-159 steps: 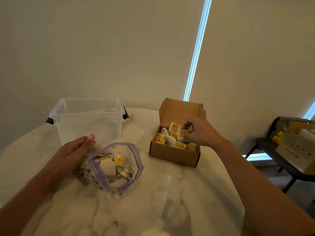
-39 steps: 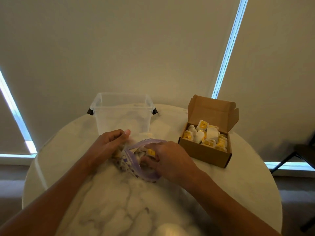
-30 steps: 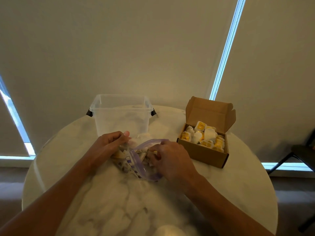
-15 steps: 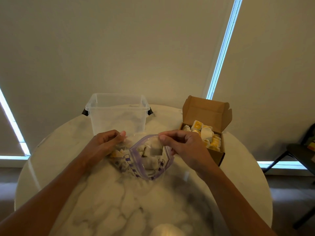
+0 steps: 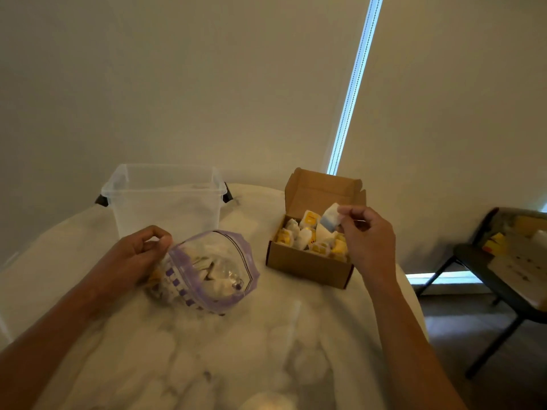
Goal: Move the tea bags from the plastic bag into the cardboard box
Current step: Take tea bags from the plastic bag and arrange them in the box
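A clear plastic bag (image 5: pixel 213 270) with a purple zip rim lies open on the marble table, with several white tea bags inside. My left hand (image 5: pixel 133 255) pinches the bag's left rim and holds its mouth open. To the right stands an open cardboard box (image 5: pixel 307 266), lid flap up, holding several white and yellow tea bags. My right hand (image 5: pixel 368 238) hovers over the box's right side. It pinches one white tea bag (image 5: pixel 331 217) between thumb and fingers, just above the ones in the box.
A clear plastic tub (image 5: pixel 165 199) with black handles stands behind the bag at the table's back edge. The round marble table (image 5: pixel 236 350) drops off to the right. A dark chair (image 5: pixel 503 270) with boxes on it stands on the floor at far right.
My right hand pulled a tea bag out of the plastic bag and carried it right, over the cardboard box. My left hand stayed on the bag's rim.
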`<state>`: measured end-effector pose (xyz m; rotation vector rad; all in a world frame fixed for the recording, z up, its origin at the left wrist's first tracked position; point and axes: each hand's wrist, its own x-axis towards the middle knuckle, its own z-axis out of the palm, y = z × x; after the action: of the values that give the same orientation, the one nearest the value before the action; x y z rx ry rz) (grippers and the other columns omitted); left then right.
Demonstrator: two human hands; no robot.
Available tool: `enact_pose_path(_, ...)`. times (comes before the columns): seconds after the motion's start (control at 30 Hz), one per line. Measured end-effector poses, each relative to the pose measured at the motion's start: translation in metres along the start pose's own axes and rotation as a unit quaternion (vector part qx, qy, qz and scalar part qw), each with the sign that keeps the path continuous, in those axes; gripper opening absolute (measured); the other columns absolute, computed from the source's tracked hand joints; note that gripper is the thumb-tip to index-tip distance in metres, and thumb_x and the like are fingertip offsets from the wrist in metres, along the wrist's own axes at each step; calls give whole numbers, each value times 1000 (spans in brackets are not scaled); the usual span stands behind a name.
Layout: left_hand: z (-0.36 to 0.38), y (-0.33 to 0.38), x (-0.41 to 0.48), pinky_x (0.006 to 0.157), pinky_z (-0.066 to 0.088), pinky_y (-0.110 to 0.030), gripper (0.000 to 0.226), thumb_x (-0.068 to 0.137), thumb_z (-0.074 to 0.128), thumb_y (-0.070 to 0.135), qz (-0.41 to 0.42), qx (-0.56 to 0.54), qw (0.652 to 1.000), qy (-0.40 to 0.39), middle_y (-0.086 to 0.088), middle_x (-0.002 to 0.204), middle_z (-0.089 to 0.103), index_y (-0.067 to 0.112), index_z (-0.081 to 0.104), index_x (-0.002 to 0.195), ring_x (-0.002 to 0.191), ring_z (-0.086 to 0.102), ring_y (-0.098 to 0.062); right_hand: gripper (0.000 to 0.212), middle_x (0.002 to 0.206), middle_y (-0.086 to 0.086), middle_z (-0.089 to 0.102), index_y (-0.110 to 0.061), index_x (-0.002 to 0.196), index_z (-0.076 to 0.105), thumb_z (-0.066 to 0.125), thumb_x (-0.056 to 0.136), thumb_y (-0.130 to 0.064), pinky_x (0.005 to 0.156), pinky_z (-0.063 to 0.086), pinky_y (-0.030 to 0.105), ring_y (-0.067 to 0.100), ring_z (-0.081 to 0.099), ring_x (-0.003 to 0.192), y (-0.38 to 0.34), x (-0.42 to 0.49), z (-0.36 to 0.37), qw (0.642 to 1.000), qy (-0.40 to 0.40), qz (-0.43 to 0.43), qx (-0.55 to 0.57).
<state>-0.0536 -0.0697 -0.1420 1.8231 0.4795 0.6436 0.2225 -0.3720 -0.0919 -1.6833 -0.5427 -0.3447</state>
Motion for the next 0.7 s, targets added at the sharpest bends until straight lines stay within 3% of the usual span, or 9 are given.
enact_pose_path(0.03,-2,0,1,64,46,-36,17,113,57,12,-5,5,1000,0,-31,83,68,14,70,103,62,53,-36,21,108,-11,77,-32,105,79,69,99,-14,82,60,21,8,74,94,4,3,-3,1000,2,1,-23)
enact_pose_path(0.1,-4,1,1,83,57,-50,13,110,58,4,-9,25,1000,10,-20,94,81,7,71,111,81,73,-49,24,109,-9,77,-31,111,79,70,97,-13,76,54,9,6,73,95,9,8,-7,998,-11,-6,-61)
enact_pose_path(0.17,-3,4,0,98,59,-62,17,108,57,0,-11,36,999,20,-16,99,84,3,72,115,93,80,-41,25,107,-12,75,-31,113,80,74,96,-14,73,50,2,-1,70,93,8,11,-11,993,-29,-36,-105)
enact_pose_path(0.23,-2,8,-1,102,58,-69,18,109,56,0,-21,28,999,26,-18,101,84,1,72,116,97,80,-41,20,103,-15,74,-29,111,81,77,95,-18,76,53,6,-6,69,89,5,15,-16,986,-51,-77,-140)
enact_pose_path(0.33,-1,10,-3,105,56,-67,17,109,56,-1,-28,20,999,30,-17,100,84,0,70,118,101,80,-42,12,100,-15,67,-32,106,81,78,95,-26,77,56,20,0,66,86,1,23,-22,964,-96,-141,-205)
enact_pose_path(0.47,1,12,-6,105,54,-72,15,107,58,-1,-27,8,999,30,-18,100,84,-2,68,118,102,79,-44,8,105,-12,65,-31,99,78,76,93,-25,79,52,25,6,64,94,-7,34,-27,946,-158,-165,-230)
enact_pose_path(0.57,2,13,-6,101,55,-70,14,107,59,0,-25,14,999,25,-17,99,84,-2,68,118,99,77,-47,11,95,-18,71,-32,98,76,71,97,-21,75,51,21,0,66,88,-15,41,-26,934,-218,-157,-236)
enact_pose_path(0.7,1,12,-4,93,53,-53,13,106,62,1,-26,10,999,22,-15,95,85,-3,68,117,99,74,-47,19,103,-17,66,-28,107,78,63,106,-16,75,42,19,-2,60,93,-17,57,-15,884,-312,-170,-304)
